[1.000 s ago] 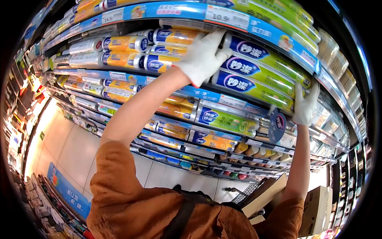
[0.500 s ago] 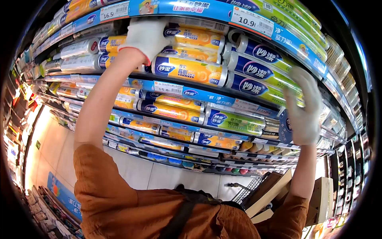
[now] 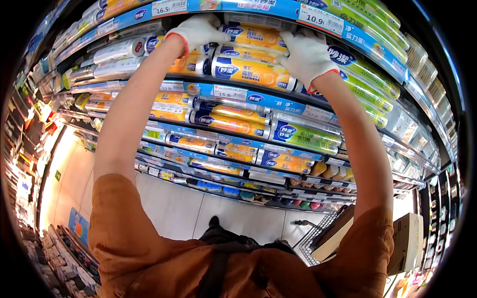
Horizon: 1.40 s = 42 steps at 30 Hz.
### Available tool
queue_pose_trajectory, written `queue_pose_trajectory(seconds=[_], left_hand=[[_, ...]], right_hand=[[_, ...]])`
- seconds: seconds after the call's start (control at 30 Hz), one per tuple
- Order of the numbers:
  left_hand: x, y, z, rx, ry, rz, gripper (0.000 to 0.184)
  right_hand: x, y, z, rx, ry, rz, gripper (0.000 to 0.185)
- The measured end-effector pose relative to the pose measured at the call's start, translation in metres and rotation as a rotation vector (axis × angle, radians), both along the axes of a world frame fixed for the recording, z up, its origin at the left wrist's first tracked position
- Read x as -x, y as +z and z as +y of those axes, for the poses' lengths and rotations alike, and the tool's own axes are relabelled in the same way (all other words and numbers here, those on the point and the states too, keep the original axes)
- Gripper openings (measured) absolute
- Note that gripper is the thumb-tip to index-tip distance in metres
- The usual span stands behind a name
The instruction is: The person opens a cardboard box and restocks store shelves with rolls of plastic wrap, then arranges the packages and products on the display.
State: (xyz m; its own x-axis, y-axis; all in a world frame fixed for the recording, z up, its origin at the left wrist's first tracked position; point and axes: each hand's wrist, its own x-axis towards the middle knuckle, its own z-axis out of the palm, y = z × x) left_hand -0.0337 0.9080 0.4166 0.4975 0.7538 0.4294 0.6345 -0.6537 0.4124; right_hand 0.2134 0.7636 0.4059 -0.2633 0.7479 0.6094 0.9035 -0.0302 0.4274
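Observation:
Both my hands wear white knit gloves with red cuffs and reach into an upper shelf. A yellow and blue roll of plastic bags [image 3: 253, 36] lies on top of a stack, between my hands. My left hand [image 3: 199, 34] is at its left end, thumb against it and other fingers curled toward the back. At the right end, my right hand [image 3: 310, 53] grips with bent fingers, partly covering the green and blue rolls beside it. Below lie another yellow roll [image 3: 248, 53] and a larger-looking yellow roll [image 3: 253, 73] at the front.
A blue price rail [image 3: 278, 12] runs above the hands; another rail [image 3: 283, 104] runs below. Green rolls [image 3: 367, 74] fill the right side, clear-wrapped rolls [image 3: 119, 50] the left. A wire cart [image 3: 310, 243] with cardboard boxes [image 3: 407, 241] stands on the lower right floor.
My right hand has moved left and up from beside the green rolls to the yellow roll's right end. My left hand stays near its left end. The camera view has shifted slightly.

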Motion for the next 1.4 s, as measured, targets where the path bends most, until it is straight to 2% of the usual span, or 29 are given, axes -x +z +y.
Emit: queue_pose_trajectory(seconds=[0.1,0.13,0.23,0.27,0.3,0.37,0.47,0.57,0.6,0.7,0.83,0.97,1.03,1.13,1.17,1.23,1.33,1.4], left_hand=[[0.013,0.001,0.002,0.012,-0.089,-0.069,0.067],[0.012,-0.004,0.01,-0.125,-0.004,-0.013,0.067],[-0.001,0.006,0.01,-0.161,0.0,0.17,0.068],[-0.001,0.013,0.001,-0.102,-0.074,0.233,0.075],[-0.005,0.009,0.001,-0.162,-0.056,0.222,0.08],[0.001,0.016,0.003,-0.044,-0.156,0.231,0.085],[0.014,0.023,-0.003,0.087,-0.339,0.232,0.084],[0.002,0.01,0.005,-0.198,-0.27,0.309,0.08],[0.002,0.01,0.005,-0.217,-0.299,0.305,0.076],[0.013,0.018,0.007,0.117,-0.526,0.186,0.071],[0.007,0.018,0.012,0.211,-0.614,0.224,0.07],[0.005,0.002,0.02,-0.267,-0.551,0.24,0.07],[0.013,0.001,0.014,-0.234,-0.505,0.223,0.064],[0.024,0.005,0.011,-0.073,-0.471,0.092,0.058],[0.022,0.004,0.019,-0.14,-0.42,0.055,0.059],[0.023,0.005,0.024,-0.499,-0.173,0.112,0.057],[0.009,0.012,0.041,-0.218,-0.277,0.181,0.053],[-0.003,0.013,0.051,-0.169,-0.351,0.154,0.053]], right_hand=[[0.008,0.007,0.003,0.096,-0.079,0.058,0.047],[0.011,0.009,0.006,0.135,-0.113,0.091,0.048],[0.024,0.018,0.013,0.26,-0.255,0.113,0.054],[0.026,0.017,0.015,0.193,-0.23,0.104,0.056],[0.026,0.012,0.018,0.131,-0.203,0.092,0.058],[0.03,0.008,0.022,0.064,-0.209,0.088,0.061],[0.034,0.005,0.022,0.024,-0.255,0.131,0.066],[0.04,0.004,0.018,-0.012,-0.336,0.144,0.066],[0.039,0.001,0.017,-0.024,-0.312,0.187,0.066],[0.036,0.0,0.009,-0.013,-0.27,0.164,0.066],[0.027,-0.002,-0.008,-0.04,-0.134,0.063,0.06],[0.02,0.002,-0.014,0.058,-0.069,0.093,0.054],[0.023,0.008,-0.014,0.136,-0.06,0.164,0.054],[0.022,0.011,-0.02,0.151,-0.049,0.104,0.053],[0.023,0.011,-0.022,0.156,-0.046,0.118,0.053],[0.026,0.013,-0.023,0.169,-0.036,0.141,0.055],[0.019,0.015,-0.02,0.18,0.016,0.13,0.056],[0.023,0.02,-0.023,0.224,0.016,0.171,0.057]])
